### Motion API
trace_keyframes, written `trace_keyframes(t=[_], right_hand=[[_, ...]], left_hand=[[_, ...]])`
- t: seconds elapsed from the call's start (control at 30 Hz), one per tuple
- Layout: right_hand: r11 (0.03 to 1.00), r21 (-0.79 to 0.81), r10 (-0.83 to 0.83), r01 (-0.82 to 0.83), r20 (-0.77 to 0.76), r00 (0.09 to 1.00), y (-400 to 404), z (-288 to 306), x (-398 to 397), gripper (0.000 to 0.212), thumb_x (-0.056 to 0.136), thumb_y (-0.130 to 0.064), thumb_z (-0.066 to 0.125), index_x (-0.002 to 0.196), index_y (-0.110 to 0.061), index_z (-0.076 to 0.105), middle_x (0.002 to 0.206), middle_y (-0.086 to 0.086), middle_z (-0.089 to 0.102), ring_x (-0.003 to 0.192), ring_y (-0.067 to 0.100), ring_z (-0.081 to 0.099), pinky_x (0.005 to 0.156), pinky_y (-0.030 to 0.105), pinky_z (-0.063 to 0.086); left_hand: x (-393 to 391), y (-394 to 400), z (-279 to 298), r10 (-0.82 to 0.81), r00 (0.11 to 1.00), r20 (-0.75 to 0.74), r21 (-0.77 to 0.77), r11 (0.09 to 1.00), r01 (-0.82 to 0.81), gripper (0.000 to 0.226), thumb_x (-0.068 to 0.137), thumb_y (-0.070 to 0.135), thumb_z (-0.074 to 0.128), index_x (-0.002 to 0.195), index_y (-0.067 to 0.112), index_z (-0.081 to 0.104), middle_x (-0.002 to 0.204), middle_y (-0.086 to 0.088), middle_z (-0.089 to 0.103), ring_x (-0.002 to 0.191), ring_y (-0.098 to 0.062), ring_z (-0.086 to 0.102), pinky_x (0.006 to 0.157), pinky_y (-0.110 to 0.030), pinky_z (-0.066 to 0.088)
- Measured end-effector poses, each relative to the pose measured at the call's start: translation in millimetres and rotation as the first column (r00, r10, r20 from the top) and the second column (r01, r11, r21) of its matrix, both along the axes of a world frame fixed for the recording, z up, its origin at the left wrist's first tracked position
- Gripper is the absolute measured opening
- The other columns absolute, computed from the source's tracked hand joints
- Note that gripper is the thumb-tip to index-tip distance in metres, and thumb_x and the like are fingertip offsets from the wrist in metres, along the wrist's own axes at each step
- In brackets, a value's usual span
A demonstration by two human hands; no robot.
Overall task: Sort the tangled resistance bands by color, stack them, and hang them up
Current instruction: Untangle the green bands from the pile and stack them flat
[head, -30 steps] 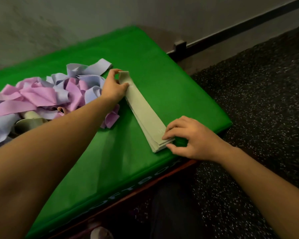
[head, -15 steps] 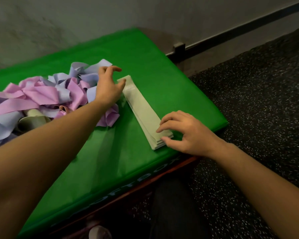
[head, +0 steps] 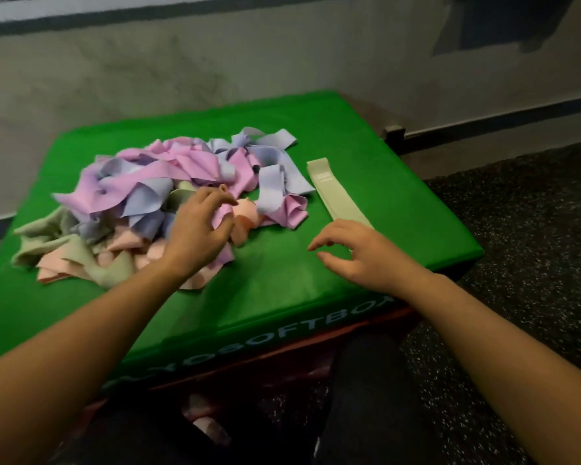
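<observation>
Both grips loose: left hand [head: 198,229] over the tangled bands [head: 168,182], right hand [head: 359,253] holding nothing.

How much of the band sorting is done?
Only a start. One neat stack of sage-green fabric bands lies flat on the green padded box. The left hand is over the tangled pile of pink, lilac, peach and green bands; the right hand holds nothing. Most sorting is left, and nothing is hung.

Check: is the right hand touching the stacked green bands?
Cannot tell. In the head view the right hand covers the near end of the stack of green bands, fingers loosely spread; contact or a gap beneath the hand is hidden.
</observation>
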State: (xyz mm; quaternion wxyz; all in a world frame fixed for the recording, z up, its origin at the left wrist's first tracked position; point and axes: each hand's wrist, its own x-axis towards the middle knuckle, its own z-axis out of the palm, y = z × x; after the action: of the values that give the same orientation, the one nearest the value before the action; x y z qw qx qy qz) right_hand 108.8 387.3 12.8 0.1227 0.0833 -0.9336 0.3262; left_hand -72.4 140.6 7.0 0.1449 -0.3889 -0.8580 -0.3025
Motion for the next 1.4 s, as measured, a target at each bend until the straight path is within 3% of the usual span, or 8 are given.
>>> trace_keyframes(t=[0.4,0.67,0.87,1.0,1.1,1.2,1.3,1.4], right_hand=[[0.994,-0.055,0.103,-0.096,0.147,0.984,-116.3,-13.4,-53.0,0.017,0.09,-0.021,0.066,0.104,-0.03,0.07,0.098,-0.014,0.067,0.082,0.005,0.061,0.072,0.021,0.046],[0.988,-0.11,0.123,-0.11,0.115,0.986,-180.4,-15.2,-109.7,0.024,0.09,-0.014,0.064,0.112,-0.022,0.07,0.107,-0.007,0.067,0.088,0.007,0.06,0.082,0.018,0.046],[0.979,-0.128,-0.156,0.155,0.003,0.988,-190.7,-9.7,-176.0,0.031,0.082,-0.008,0.052,0.11,-0.018,0.061,0.114,0.003,0.06,0.105,0.021,0.054,0.092,0.044,0.048],[0.926,-0.247,-0.25,0.287,0.169,0.953,-182.4,-11.4,-208.7,0.054,0.086,-0.011,0.06,0.137,-0.019,0.044,0.132,0.001,0.052,0.108,0.017,0.054,0.093,0.034,0.047],[0.96,-0.098,-0.244,0.263,0.175,0.954,-179.0,-21.5,-214.3,0.032,0.087,-0.019,0.062,0.119,-0.021,0.062,0.112,0.001,0.064,0.103,0.02,0.058,0.084,0.033,0.049],[0.979,0.119,-0.165,0.165,-0.012,0.986,-183.8,-28.5,-199.8,0.007,0.089,-0.023,0.06,0.085,-0.021,0.066,0.086,-0.002,0.06,0.089,0.027,0.058,0.072,0.037,0.043],[0.959,0.269,-0.02,0.091,-0.258,0.966,-187.5,-27.3,-176.5,0.019,0.089,-0.031,0.06,0.09,-0.016,0.071,0.096,0.003,0.06,0.091,0.031,0.054,0.08,0.041,0.041],[0.966,0.258,0.038,0.03,-0.254,0.967,-189.1,-18.8,-149.4,0.015,0.09,-0.029,0.066,0.093,-0.014,0.069,0.126,0.009,0.058,0.111,0.03,0.053,0.089,0.04,0.043]], left_hand=[[12.8,-155.5,-49.6,0.185,0.981,-0.063,-0.109,0.975,-0.191,0.026,0.083,0.033,0.061,0.102,0.016,0.069,0.111,-0.004,0.065,0.108,-0.029,0.06,0.093,-0.046,0.046],[18.5,-161.7,-66.9,0.278,0.96,-0.017,-0.12,0.953,-0.278,0.036,0.085,0.048,0.055,0.112,0.027,0.062,0.121,0.006,0.059,0.118,-0.019,0.054,0.105,-0.039,0.028],[20.2,-160.2,-67.5,0.19,0.972,-0.14,-0.271,0.937,-0.222,0.042,0.094,0.046,0.046,0.13,0.026,0.055,0.151,0.001,0.043,0.148,-0.018,0.026,0.124,-0.047,0.01],[19.4,-159.5,-67.7,0.178,0.974,-0.137,-0.189,0.961,-0.202,0.038,0.097,0.04,0.045,0.129,0.022,0.058,0.149,-0.002,0.047,0.148,-0.018,0.028,0.124,-0.042,0.011],[18.6,-159.1,-69.3,0.181,0.977,-0.117,-0.161,0.967,-0.198,0.043,0.095,0.041,0.046,0.13,0.02,0.056,0.15,-0.003,0.045,0.148,-0.018,0.028,0.124,-0.043,0.013],[17.4,-160.1,-71.0,0.177,0.973,-0.146,-0.126,0.972,-0.196,0.048,0.091,0.041,0.052,0.133,0.017,0.056,0.151,-0.005,0.044,0.147,-0.02,0.03,0.123,-0.044,0.016],[16.4,-161.2,-73.1,0.161,0.968,-0.191,-0.094,0.979,-0.182,0.055,0.089,0.041,0.058,0.137,0.015,0.053,0.153,-0.009,0.042,0.147,-0.023,0.032,0.123,-0.046,0.017],[16.7,-161.3,-74.3,0.137,0.966,-0.22,-0.06,0.986,-0.154,0.063,0.088,0.044,0.06,0.142,0.016,0.043,0.154,-0.011,0.04,0.147,-0.024,0.032,0.122,-0.05,0.021]])
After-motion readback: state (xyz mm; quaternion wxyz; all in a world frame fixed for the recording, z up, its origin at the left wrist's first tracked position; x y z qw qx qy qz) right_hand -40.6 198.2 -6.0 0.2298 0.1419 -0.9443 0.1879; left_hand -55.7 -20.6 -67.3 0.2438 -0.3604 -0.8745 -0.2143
